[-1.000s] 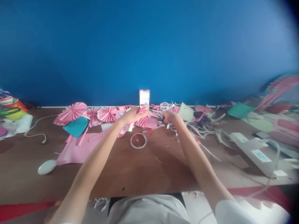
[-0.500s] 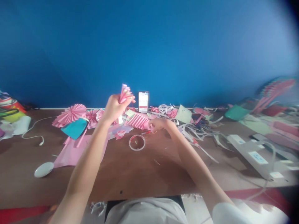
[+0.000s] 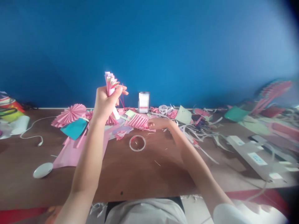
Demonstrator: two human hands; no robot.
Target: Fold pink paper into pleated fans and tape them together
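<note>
Upright in my left hand (image 3: pixel 106 99) is a bundle of pleated pink paper (image 3: pixel 110 81), its folds pressed together and its top edges fanning slightly. A white strip (image 3: pixel 115 114) shows just below that hand, and a thin red string (image 3: pixel 122 96) shows beside its fingers. My right hand (image 3: pixel 158 123) is low over the table with curled fingers, at the right end of another pleated pink paper piece (image 3: pixel 138 121). What its fingertips hold, if anything, is hidden. A clear ring-shaped roll (image 3: pixel 137 143) lies in front of both hands.
Pink paper fans (image 3: pixel 71 115), a teal paper piece (image 3: pixel 74 128) and a pink sheet (image 3: pixel 67 155) lie left. A phone (image 3: pixel 143 102) stands against the blue wall. White paper strips (image 3: pixel 196 132) and a power strip (image 3: pixel 251 155) are right. A white oval object (image 3: pixel 43 170) lies front left.
My left hand has moved left and up with the pleated paper. The small red and blue item beside my right fingers is out of sight now. My right hand has shifted slightly.
</note>
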